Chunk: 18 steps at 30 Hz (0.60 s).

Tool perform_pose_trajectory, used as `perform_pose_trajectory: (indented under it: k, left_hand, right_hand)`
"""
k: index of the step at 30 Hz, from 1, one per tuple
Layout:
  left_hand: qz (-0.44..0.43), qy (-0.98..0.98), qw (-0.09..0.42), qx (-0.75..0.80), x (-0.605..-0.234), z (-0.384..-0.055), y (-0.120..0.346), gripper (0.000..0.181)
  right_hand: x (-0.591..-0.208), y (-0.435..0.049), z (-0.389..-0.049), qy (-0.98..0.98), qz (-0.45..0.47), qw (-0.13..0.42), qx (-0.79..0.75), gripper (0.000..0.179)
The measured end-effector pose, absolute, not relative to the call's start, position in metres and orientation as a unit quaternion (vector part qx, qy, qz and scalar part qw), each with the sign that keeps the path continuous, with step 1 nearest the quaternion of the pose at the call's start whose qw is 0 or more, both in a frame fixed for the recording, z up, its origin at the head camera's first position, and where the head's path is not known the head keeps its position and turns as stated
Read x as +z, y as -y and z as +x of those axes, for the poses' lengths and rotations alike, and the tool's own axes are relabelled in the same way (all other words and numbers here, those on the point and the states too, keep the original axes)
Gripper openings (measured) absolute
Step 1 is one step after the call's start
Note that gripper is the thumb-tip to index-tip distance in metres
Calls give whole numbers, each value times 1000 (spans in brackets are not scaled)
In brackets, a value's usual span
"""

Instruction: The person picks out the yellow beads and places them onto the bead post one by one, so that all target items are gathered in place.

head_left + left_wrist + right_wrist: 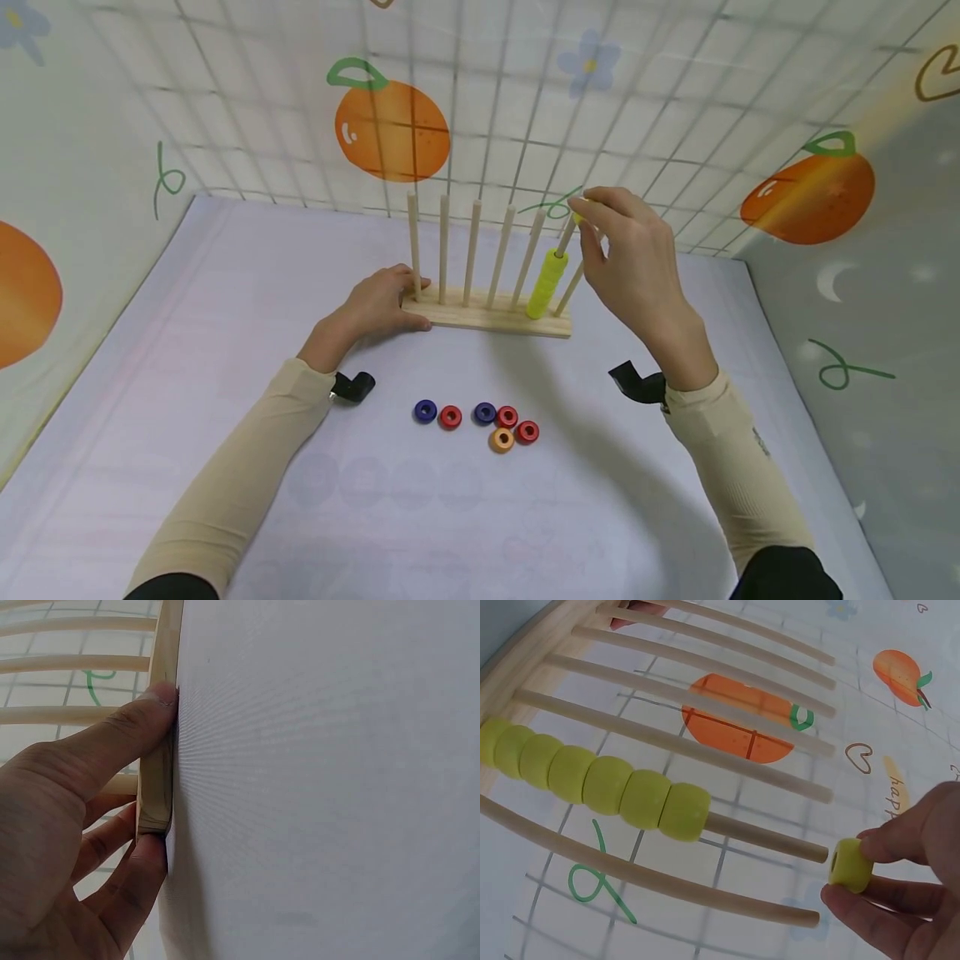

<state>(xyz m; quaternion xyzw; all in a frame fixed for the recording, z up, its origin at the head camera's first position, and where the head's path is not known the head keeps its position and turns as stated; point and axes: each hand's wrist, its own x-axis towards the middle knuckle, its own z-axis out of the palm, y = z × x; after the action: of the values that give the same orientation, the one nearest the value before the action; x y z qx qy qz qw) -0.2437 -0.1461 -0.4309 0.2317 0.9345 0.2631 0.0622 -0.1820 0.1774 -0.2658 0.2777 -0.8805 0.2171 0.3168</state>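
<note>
My right hand [633,254] pinches a yellow bead [851,865] between thumb and fingers. In the right wrist view the bead is just off the tip of a wooden peg [769,838], its hole facing the peg. Lower on that same peg sits a stack of several yellow beads [547,285]. The pegs stand in a long wooden base [487,317]; the others carry no beads. My left hand [378,302] grips the left end of the base, thumb [142,720] along the front side and fingers at the end and behind.
In front of the base, loose on the white table surface [360,533], lie blue beads [425,411], several red beads [451,417] and an orange bead [502,440]. Behind rises a printed cloth wall [510,108] with a grid pattern; another side wall [840,300] stands at right.
</note>
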Motion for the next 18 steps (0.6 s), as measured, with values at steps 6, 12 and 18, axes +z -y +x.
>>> perform_pose_trajectory:
  k: [6, 12, 18]
  left_hand:
    - [234, -934, 59, 263, -431, -245, 147, 74]
    - [228, -936, 62, 260, -432, -245, 147, 74]
    - [228, -937, 61, 259, -433, -246, 147, 73]
  right_hand:
    - [-267, -177, -188, 882, 280, 312, 217, 28]
    - [-269, -175, -192, 885, 284, 294, 223, 29]
    - [-272, -175, -192, 893, 279, 275, 222, 31]
